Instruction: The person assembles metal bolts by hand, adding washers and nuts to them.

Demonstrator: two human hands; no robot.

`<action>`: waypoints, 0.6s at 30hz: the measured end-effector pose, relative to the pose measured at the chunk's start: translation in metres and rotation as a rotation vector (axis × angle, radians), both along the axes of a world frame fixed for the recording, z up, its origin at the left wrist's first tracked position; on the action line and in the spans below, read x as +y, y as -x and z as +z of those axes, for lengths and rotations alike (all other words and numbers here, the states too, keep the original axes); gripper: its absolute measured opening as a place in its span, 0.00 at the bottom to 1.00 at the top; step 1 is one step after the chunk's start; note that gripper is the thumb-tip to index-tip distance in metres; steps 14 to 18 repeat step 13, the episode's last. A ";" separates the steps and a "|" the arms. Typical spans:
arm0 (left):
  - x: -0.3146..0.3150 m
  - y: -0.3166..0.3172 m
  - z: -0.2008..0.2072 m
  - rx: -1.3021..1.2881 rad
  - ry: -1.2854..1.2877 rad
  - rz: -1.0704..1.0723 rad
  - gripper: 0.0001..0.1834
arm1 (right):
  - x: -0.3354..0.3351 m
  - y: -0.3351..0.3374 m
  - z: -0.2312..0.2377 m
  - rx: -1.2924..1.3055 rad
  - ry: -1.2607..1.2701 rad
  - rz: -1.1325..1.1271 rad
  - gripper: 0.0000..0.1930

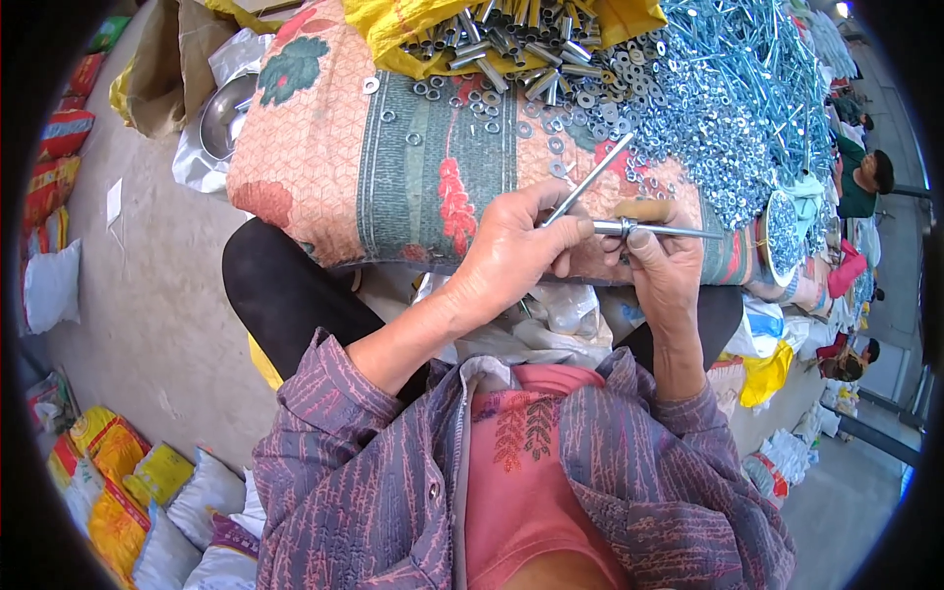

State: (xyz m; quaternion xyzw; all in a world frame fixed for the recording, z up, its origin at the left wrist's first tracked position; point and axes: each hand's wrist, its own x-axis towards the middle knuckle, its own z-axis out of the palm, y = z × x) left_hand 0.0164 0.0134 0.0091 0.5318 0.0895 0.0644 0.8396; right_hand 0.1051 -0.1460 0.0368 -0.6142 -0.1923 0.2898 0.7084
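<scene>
My left hand (pixel 526 236) is closed on a thin metal rod (pixel 597 174) that slants up to the right. Its thumb and fingers also reach the left end of a short shiny metal sleeve (pixel 608 227). Fingers of my right hand (pixel 669 256) pinch the other end of this sleeve, where a small ring or nut (pixel 629 227) sits. A thinner bolt shank (pixel 688 232) sticks out to the right past my right thumb. A tan finger cot (pixel 644 209) covers one right fingertip. Both hands are above the near edge of a padded, flowered cloth surface (pixel 324 167).
Beyond my hands lie loose metal sleeves (pixel 536 44) on a yellow bag (pixel 388 39), washers (pixel 615 93), a heap of nuts (pixel 723 147) and long bolts (pixel 752 59). A bowl (pixel 782 236) stands right, a metal basin (pixel 224 118) left. Filled sacks (pixel 113 472) line the floor; people (pixel 865 177) sit far right.
</scene>
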 end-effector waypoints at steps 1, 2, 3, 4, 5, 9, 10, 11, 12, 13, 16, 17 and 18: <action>0.004 -0.001 0.001 0.067 0.011 -0.053 0.10 | -0.002 -0.002 -0.002 -0.002 -0.001 -0.003 0.10; 0.007 -0.003 0.002 0.134 0.022 -0.106 0.12 | -0.003 -0.005 -0.003 -0.072 0.031 -0.014 0.09; 0.007 -0.005 0.002 0.132 0.021 -0.108 0.12 | -0.004 -0.007 -0.003 -0.142 0.062 -0.024 0.08; 0.007 -0.005 0.000 0.171 0.132 -0.146 0.13 | -0.002 -0.006 -0.003 -0.141 0.059 -0.024 0.08; 0.008 -0.005 0.000 0.209 0.242 -0.184 0.14 | 0.002 -0.006 -0.001 -0.190 0.060 -0.038 0.08; 0.006 -0.007 0.005 0.199 0.183 -0.187 0.09 | -0.003 -0.011 0.000 -0.172 0.116 -0.028 0.08; -0.001 -0.004 0.000 0.111 -0.064 -0.044 0.08 | -0.002 -0.012 -0.004 -0.121 0.203 -0.102 0.07; -0.004 -0.003 0.000 0.008 -0.309 0.100 0.10 | -0.004 -0.013 -0.012 -0.081 0.287 -0.180 0.06; -0.002 -0.002 0.010 0.035 -0.434 0.071 0.14 | -0.006 -0.018 -0.028 -0.276 0.259 -0.218 0.07; -0.002 -0.002 -0.020 -0.112 -0.697 0.210 0.18 | 0.011 -0.004 -0.016 -0.169 0.296 -0.200 0.15; -0.002 -0.002 -0.020 -0.112 -0.697 0.210 0.18 | 0.011 -0.004 -0.016 -0.169 0.296 -0.200 0.15; -0.002 -0.002 -0.020 -0.112 -0.697 0.210 0.18 | 0.011 -0.004 -0.016 -0.169 0.296 -0.200 0.15; -0.002 -0.002 -0.020 -0.112 -0.697 0.210 0.18 | 0.011 -0.004 -0.016 -0.169 0.296 -0.200 0.15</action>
